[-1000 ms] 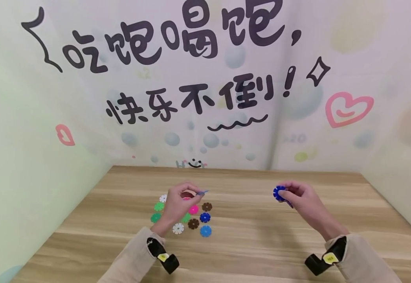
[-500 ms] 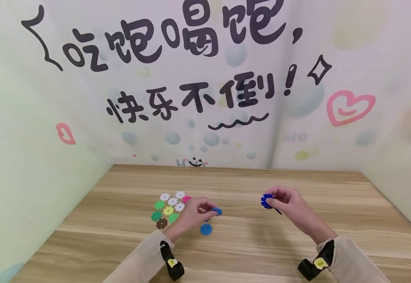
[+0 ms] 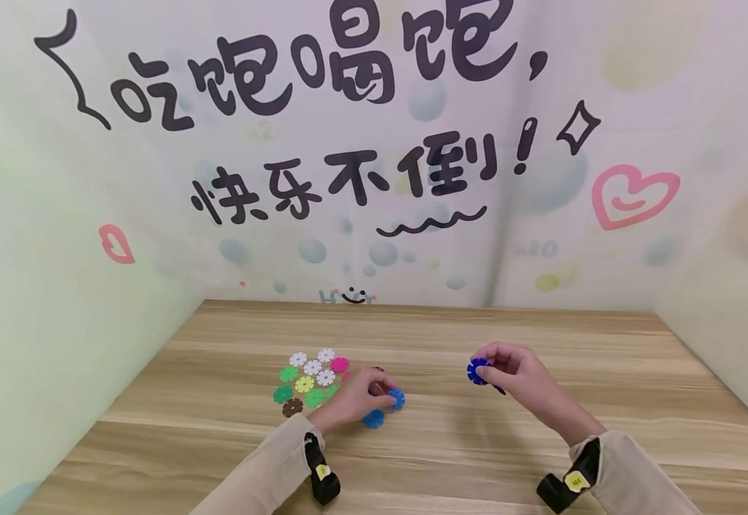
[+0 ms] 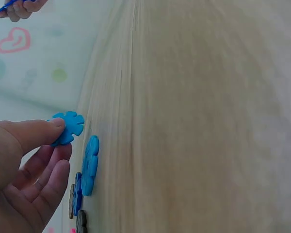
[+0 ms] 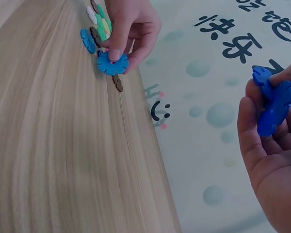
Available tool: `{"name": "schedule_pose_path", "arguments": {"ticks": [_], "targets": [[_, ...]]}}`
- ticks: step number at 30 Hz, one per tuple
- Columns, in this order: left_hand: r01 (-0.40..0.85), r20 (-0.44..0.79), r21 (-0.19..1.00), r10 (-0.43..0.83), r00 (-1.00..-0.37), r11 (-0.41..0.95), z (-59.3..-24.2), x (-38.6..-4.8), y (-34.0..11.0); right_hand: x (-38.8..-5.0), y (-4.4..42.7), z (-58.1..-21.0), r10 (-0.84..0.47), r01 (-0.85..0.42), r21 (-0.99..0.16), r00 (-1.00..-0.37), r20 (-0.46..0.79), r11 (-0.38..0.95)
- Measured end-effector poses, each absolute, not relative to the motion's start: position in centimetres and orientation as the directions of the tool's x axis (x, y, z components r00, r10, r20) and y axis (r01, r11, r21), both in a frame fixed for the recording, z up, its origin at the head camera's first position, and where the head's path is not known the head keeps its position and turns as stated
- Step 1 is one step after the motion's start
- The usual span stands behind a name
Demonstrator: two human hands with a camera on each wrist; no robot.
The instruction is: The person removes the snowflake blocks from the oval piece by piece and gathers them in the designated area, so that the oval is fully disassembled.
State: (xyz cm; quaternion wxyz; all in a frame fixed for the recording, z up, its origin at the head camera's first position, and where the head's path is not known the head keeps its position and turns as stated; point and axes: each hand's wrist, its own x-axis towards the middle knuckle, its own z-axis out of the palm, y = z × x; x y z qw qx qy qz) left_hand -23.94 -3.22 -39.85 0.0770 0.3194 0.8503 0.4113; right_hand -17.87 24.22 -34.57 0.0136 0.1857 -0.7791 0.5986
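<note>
My left hand (image 3: 356,395) pinches a light blue notched plastic disc (image 3: 397,399) between thumb and fingers, just over the table. A second light blue disc (image 3: 373,420) lies right below that hand. To the right, my right hand (image 3: 517,373) holds dark blue notched discs (image 3: 478,371) raised above the tabletop. In the right wrist view these dark blue discs (image 5: 276,108) sit at angles to one another and look joined. A dark blue disc (image 4: 77,194) on the table shows in the left wrist view, hidden by my left hand in the head view.
Several loose discs lie left of and behind my left hand, among them a yellow disc (image 3: 304,384), a pink disc (image 3: 340,365), a brown disc (image 3: 293,408) and a dark green disc (image 3: 282,394). A printed cloth wall (image 3: 425,265) stands behind the wooden table (image 3: 541,465).
My left hand has moved right and nearer with the light blue disc, whose face now shows. My right hand has shifted left and slightly nearer, still holding the dark blue discs.
</note>
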Motion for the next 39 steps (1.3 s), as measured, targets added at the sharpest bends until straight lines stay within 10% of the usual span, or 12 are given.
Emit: {"name": "schedule_pose_path", "arguments": {"ticks": [39], "targets": [[0.551,0.127,0.645,0.636,-0.761,0.53,-39.23,-24.07,-2.94,-17.93,23.65,-34.58,-0.281,-0.259,-0.938,-0.941,0.19,0.232]]}}
